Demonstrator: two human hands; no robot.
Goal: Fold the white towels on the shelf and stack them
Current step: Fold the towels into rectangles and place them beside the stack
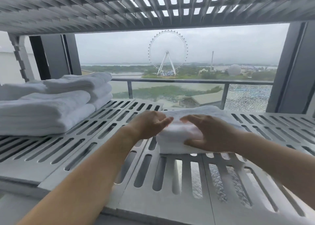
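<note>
2 hands meet on 1 folded towel [176, 140]. The right hand [210, 134] grips its near edge, thumb in front and fingers curved over the top. The left hand [150, 124] rests against its left end, fingers loosely straight. The towel lies on the slotted shelf [170, 182], right of centre. Well apart on the left sits a stack of towels [51, 105]. A Ferris wheel [167, 52] shows outside.
</note>
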